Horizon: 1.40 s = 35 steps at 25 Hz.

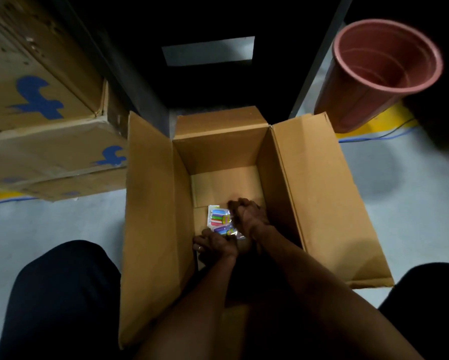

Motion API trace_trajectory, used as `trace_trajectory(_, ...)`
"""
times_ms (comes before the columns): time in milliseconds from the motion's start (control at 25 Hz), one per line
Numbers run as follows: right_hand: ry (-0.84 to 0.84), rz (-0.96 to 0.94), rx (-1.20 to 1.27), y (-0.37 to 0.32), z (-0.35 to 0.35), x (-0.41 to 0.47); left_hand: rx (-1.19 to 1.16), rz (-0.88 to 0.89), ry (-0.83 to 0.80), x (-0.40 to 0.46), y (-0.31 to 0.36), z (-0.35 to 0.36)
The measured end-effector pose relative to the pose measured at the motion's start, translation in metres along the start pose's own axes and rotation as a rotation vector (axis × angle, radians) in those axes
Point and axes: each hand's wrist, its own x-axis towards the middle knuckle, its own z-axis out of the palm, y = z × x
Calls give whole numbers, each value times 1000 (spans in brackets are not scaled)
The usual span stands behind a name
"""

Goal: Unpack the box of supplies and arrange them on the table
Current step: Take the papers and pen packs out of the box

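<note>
An open brown cardboard box [309,193] stands on the floor between my knees, flaps spread outward. On its bottom lie flat packs of colourful supplies [218,216], striped in pink, green and blue. Both my hands reach deep into the box. My left hand [214,245] grips the near edge of the packs. My right hand [246,213] is closed on their right side, covering part of them. The rest of the box floor is bare cardboard.
Stacked cardboard boxes with blue logos [44,120] stand at the left. A pink plastic bucket [379,71] lies tilted at the upper right. A dark table frame [210,53] rises behind the box. Blue cables [374,137] run on the grey floor.
</note>
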Motion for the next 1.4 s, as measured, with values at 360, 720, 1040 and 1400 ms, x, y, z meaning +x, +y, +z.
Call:
trace_trajectory(360, -55, 23, -42, -4, -5, 6, -62, 67, -59, 14, -4, 1)
trace_trajectory(720, 111, 23, 444, -18, -24, 2, -400, 159, -159, 18, -6, -9)
trace_trajectory(1040, 362, -74, 505, -20, -58, -16, -738, 434, 139, 18, 16, -29)
trace_trajectory(1400, 374, 27, 445, -18, -46, -14, -603, 390, -124, 26, 20, -4)
